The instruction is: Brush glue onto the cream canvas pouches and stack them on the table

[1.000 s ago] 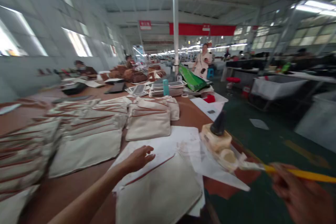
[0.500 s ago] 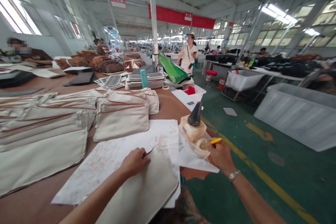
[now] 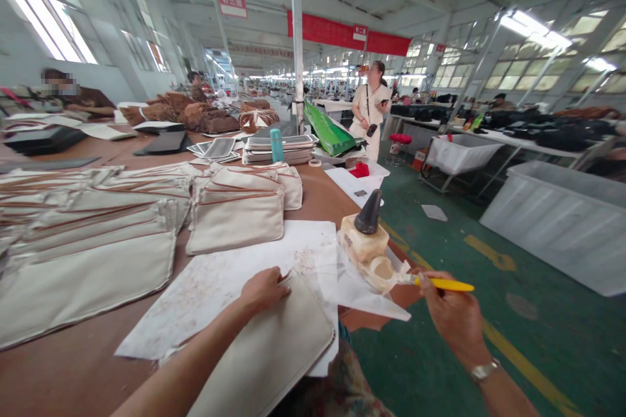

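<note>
My right hand (image 3: 452, 313) is closed round the yellow handle of a brush (image 3: 445, 284). The brush's pale, glue-caked end lies at the rim of a round opening in a crusted glue pot (image 3: 364, 241), which has a black cone on top. With fingers pinched together, my left hand (image 3: 265, 290) grips the top edge of a flat cream bag piece (image 3: 274, 352). That piece lies tilted across the near table edge, partly over a stained white paper sheet (image 3: 220, 273). My left forearm hides part of it.
Stacks of cream bag pieces (image 3: 239, 221) with brown edging stand on the brown table (image 3: 320, 192) to the left. Beyond are a teal bottle (image 3: 276, 145) and a green bag (image 3: 330, 133). A person (image 3: 372, 104) stands past the table; plastic bins (image 3: 557, 228) sit right.
My right hand has moved right and slightly down, drawing the brush outward from the glue pot's opening. My left hand keeps its grip on the cream piece. The view has shifted slightly.
</note>
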`<state>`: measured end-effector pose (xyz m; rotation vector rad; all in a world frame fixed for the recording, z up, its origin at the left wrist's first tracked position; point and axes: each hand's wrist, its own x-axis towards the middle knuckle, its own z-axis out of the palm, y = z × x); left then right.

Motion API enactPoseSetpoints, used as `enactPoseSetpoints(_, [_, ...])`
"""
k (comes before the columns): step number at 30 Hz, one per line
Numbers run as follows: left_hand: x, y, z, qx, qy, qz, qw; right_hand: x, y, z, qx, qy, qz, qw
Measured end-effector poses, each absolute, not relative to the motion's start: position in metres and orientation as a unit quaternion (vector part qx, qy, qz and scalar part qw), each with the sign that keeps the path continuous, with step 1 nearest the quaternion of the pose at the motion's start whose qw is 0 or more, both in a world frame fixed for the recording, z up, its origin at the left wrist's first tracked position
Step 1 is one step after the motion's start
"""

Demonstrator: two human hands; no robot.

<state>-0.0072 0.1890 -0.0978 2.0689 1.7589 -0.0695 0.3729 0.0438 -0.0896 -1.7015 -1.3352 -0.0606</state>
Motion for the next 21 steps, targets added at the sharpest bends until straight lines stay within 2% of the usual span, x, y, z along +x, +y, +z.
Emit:
enactPoseSetpoints(5, [-0.008, 0.178, -0.094, 0.736, 0.641, 0.015, 0.215, 0.369, 0.042, -0.092, -0.686, -0.556, 0.004, 0.469])
enactPoseSetpoints(10, [-0.018, 0.169, -0.09, 0.713, 0.641, 0.06, 0.279, 0.364, 0.028, -0.082, -0.717, -0.517, -0.019, 0.468])
enactPoseSetpoints(12, [-0.022, 0.167, -0.087, 0.699, 0.639, 0.084, 0.309, 0.357, 0.022, -0.07, -0.74, -0.468, 0.012, 0.483])
enactPoseSetpoints(15, [-0.026, 0.161, -0.083, 0.679, 0.63, 0.128, 0.354, 0.332, 0.019, -0.051, -0.713, -0.406, 0.127, 0.557])
enactPoseSetpoints(18, [-0.026, 0.151, -0.077, 0.673, 0.605, 0.166, 0.392, 0.298, 0.027, -0.039, -0.6, -0.373, 0.249, 0.662])
enactPoseSetpoints(21, [-0.024, 0.137, -0.069, 0.683, 0.573, 0.185, 0.414, 0.267, 0.039, -0.034, -0.497, -0.37, 0.334, 0.711])
